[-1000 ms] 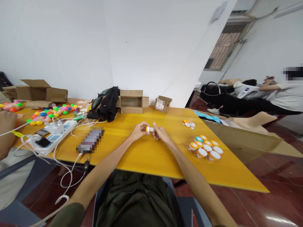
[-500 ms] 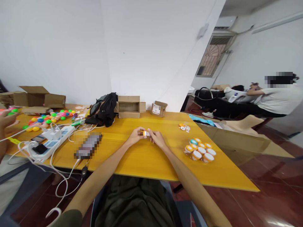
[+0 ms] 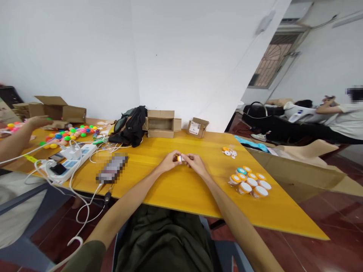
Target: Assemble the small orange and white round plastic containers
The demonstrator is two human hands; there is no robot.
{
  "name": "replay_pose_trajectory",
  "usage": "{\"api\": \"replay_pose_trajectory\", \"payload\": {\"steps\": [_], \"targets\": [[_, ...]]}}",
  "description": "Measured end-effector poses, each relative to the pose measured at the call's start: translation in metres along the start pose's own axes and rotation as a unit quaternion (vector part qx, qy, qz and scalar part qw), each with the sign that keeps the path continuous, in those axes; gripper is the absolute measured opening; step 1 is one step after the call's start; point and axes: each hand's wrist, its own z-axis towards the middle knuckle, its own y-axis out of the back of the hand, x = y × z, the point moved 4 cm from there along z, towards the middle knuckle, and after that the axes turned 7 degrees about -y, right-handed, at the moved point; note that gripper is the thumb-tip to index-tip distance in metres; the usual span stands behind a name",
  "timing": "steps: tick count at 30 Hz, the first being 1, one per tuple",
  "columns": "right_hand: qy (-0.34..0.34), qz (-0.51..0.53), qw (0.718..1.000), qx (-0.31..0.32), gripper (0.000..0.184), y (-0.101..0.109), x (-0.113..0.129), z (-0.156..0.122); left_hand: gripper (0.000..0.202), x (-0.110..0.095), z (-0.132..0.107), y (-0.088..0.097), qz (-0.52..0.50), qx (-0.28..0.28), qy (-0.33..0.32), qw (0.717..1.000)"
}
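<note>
Both hands meet over the middle of the yellow table. The left hand and the right hand pinch one small jar between their fingertips, fingers narrowed round it from either side. The jar lies sideways, just above the tabletop. Its orange lid and a white label show in the gap between the two hands, and the rest is hidden by the fingers (what it holds cannot be told).

To the right, near the right forearm, stands a cluster of small jars, touching one another. There are about nine or ten, one with a teal lid and the others with orange or white. Beyond them lies a little heap of loose lids.

Three cardboard boxes sit along the far edge: an open box whose inside is in shadow, a small labelled box, and a large box at far left. A black bag leans against the open box. Further left are a power strip with white cables, a phone, and many coloured balls, over which a co-worker's hand reaches.
</note>
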Motion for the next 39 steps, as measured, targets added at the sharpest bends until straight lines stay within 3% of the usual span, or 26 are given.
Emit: {"api": "replay_pose_trajectory", "payload": {"steps": [7, 13, 17, 21, 26, 30, 32, 35, 39], "targets": [[0.016, -0.079, 0.996, -0.025, 0.045, 0.007, 0.0, -0.001, 0.027, -0.003, 0.0, -0.007, 0.065, 0.013, -0.025, 0.997], [0.023, -0.198, 0.975, -0.096, 0.022, 0.007, 0.012, -0.008, 0.027, -0.008, 0.002, -0.004, 0.111, 0.029, -0.047, 0.992], [0.05, -0.245, 0.953, -0.17, 0.021, 0.023, 0.017, -0.033, 0.026, -0.015, 0.015, -0.006, 0.103, 0.015, -0.067, 0.992], [0.066, -0.259, 0.934, -0.237, 0.031, 0.061, 0.008, -0.065, 0.028, -0.026, 0.04, -0.032, 0.152, 0.039, -0.102, 0.982], [0.058, -0.263, 0.907, -0.324, 0.042, 0.125, -0.005, -0.084, 0.036, -0.032, 0.068, -0.093, 0.226, 0.112, -0.141, 0.957], [0.016, -0.278, 0.894, -0.352, 0.042, 0.171, -0.016, -0.062, 0.038, -0.016, 0.072, -0.14, 0.246, 0.176, -0.139, 0.943], [-0.019, -0.289, 0.886, -0.361, 0.04, 0.19, -0.021, -0.042, 0.048, -0.005, 0.068, -0.156, 0.239, 0.196, -0.136, 0.941], [-0.101, -0.295, 0.875, -0.37, 0.039, 0.211, -0.028, -0.008, 0.063, 0.006, 0.059, -0.165, 0.208, 0.186, -0.134, 0.951], [-0.226, -0.249, 0.853, -0.399, 0.049, 0.222, -0.039, 0.027, 0.076, 0.013, 0.045, -0.161, 0.176, 0.2, -0.117, 0.957]]}}
